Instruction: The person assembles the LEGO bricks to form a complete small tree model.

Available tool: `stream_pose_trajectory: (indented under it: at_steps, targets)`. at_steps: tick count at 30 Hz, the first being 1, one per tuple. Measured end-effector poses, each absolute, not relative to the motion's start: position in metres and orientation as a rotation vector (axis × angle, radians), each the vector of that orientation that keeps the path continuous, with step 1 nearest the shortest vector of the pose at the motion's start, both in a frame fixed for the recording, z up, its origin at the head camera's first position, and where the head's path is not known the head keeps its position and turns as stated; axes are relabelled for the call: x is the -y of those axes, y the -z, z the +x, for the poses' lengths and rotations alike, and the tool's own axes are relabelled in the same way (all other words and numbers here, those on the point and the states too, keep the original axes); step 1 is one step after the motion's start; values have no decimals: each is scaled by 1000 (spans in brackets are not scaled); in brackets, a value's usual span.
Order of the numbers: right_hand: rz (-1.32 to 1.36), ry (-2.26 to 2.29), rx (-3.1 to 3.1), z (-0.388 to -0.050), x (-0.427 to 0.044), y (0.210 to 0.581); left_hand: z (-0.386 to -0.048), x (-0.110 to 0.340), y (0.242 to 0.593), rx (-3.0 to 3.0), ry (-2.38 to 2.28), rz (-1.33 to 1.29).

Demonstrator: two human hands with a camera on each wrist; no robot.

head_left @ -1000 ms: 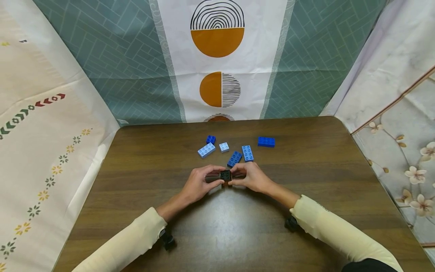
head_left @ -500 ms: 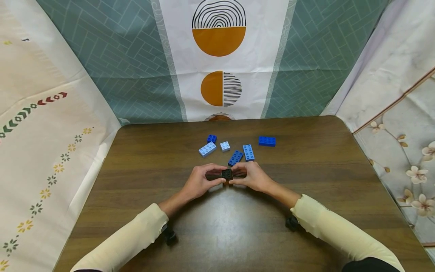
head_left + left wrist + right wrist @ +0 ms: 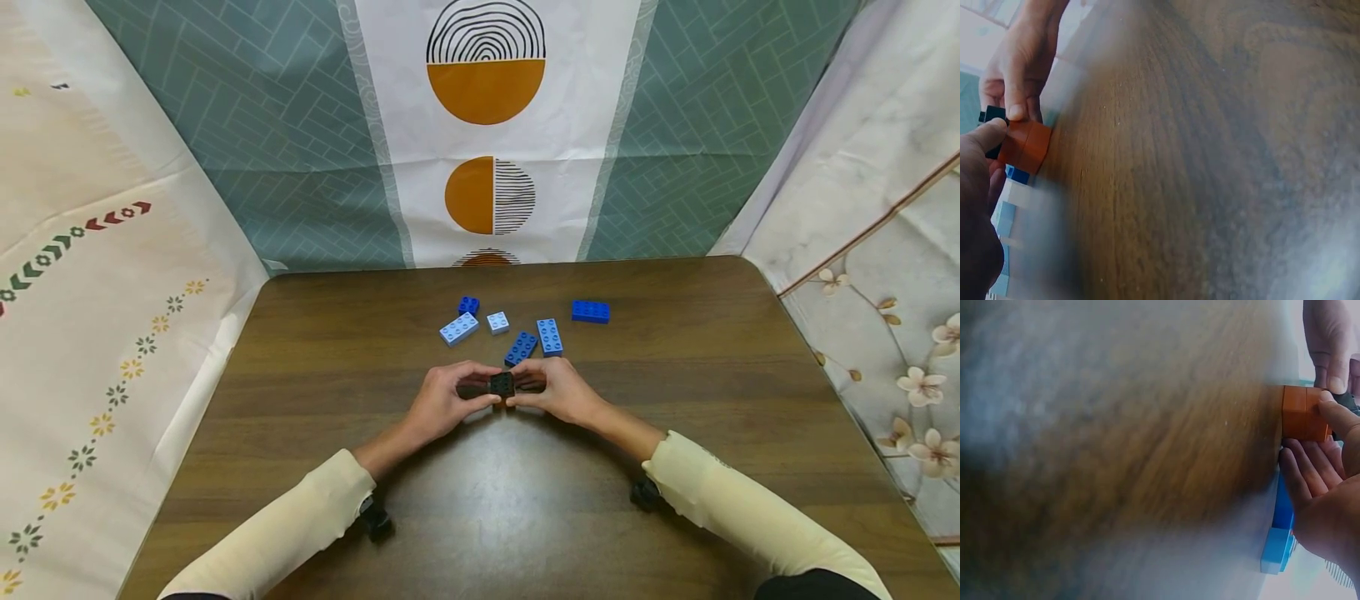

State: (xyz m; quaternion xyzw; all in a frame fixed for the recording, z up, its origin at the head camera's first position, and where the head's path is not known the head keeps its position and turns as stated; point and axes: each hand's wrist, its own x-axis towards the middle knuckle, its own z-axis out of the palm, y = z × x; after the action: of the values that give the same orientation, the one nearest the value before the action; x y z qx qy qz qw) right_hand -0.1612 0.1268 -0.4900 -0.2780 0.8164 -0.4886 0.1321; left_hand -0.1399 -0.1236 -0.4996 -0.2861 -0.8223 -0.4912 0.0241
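Near the middle of the table, my left hand (image 3: 441,404) and right hand (image 3: 561,393) meet from both sides at a small upright stack of toy building bricks. On top is a dark brick (image 3: 502,384), black or very dark green. Beneath it, orange bricks (image 3: 1025,147) with a seam between them rest on the table in the left wrist view. My left thumb and fingers pinch the dark brick. My right thumb and fingers pinch the upper part of the orange bricks (image 3: 1305,414). The fingertips partly cover the joint between dark and orange.
Just beyond the hands lie a medium-blue brick (image 3: 521,347) and a lighter blue one (image 3: 550,337). Farther back are a pale blue long brick (image 3: 459,329), a small pale brick (image 3: 498,322), a small dark-blue brick (image 3: 468,306) and a long dark-blue brick (image 3: 591,312). Fabric hangs behind the table.
The hands keep their grip on the stack, and the dark brick on top turns slightly. The whole scene shifts a few pixels to the right as the head view moves.
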Motion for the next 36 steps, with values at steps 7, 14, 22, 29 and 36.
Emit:
stream_pose_trajectory:
  at_steps: [7, 14, 22, 29, 36]
  targets:
    - [-794, 1421, -2386, -160, -126, 490, -136, 120, 496, 2568, 1421, -856]
    - [-795, 1430, -2391, -159, -125, 490, -131, 117, 489, 2601, 1294, -832]
    - [-794, 1429, -2404, -158, -126, 491, -130, 113, 482, 2659, 1171, -850]
    - [-808, 1414, -2409, -158, -125, 491, -132, 113, 481, 2693, 1202, -823]
    - [-815, 1511, -2365, -155, -127, 488, -131, 113, 482, 2675, 1225, -818]
